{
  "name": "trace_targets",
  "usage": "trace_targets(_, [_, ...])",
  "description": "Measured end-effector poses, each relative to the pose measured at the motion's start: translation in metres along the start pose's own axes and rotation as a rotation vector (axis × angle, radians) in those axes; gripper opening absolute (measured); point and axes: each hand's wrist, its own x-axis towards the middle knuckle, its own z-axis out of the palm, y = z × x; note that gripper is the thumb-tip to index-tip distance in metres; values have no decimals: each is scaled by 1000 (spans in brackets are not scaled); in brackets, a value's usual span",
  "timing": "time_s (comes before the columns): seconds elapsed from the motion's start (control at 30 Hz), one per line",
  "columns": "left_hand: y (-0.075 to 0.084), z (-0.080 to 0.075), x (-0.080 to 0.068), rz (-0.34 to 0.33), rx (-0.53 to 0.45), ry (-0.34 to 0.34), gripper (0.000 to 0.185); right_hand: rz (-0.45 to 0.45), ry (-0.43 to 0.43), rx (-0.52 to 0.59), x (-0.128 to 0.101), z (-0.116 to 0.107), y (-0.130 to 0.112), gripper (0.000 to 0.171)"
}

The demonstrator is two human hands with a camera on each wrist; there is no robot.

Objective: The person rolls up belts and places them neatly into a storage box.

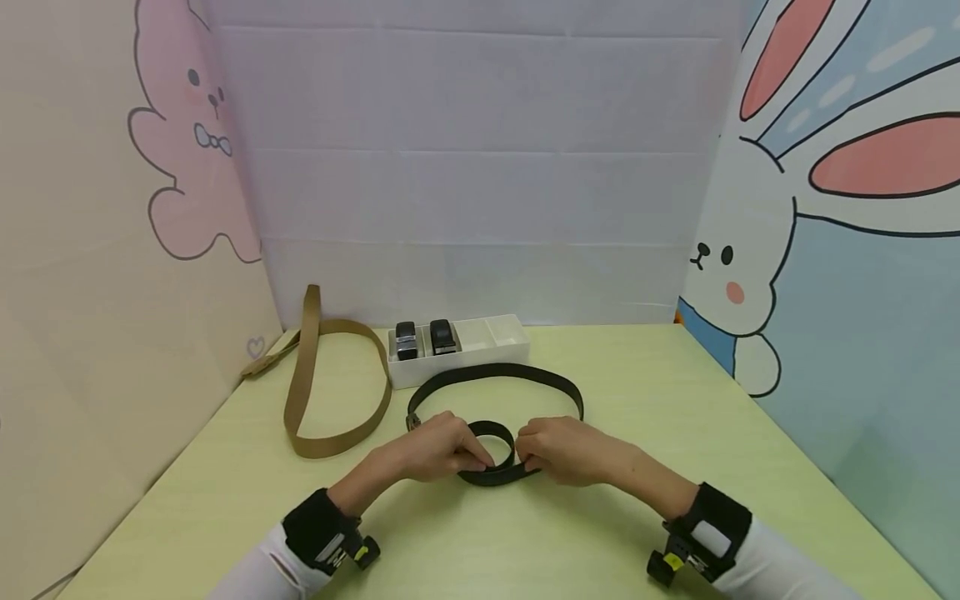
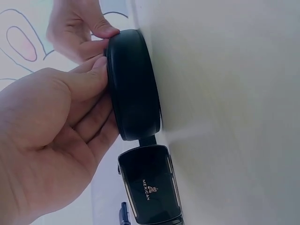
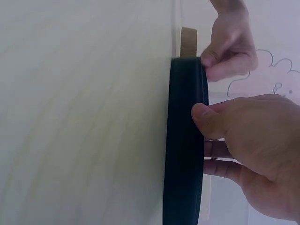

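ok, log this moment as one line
left hand: pinches black belt; right hand: pinches black belt; black belt: part-coiled; tan belt: looped, untouched; tray: behind black belt

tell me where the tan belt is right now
In the head view, the tan belt sits looped toward the far left of the table, just left of the white tray and left of the black belt.
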Motion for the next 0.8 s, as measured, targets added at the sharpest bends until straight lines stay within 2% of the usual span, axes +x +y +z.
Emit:
trace_targets(0.13, [-1,0,1,-28,-30,-14,17,19,15,-7,-9,-1,12,19])
trace_targets(0.4, [2,0,1,-42,-9,-17,19,86,42,32,-29,0,41,23])
trace_targets(0.63, [5,-1,0,-30,-12,-47,20,100,43,60,-31,-1,43,22])
trace_targets(0.8, [5,-1,-1,-67,-61,-101,19,115,36,57,-31,0,43,23])
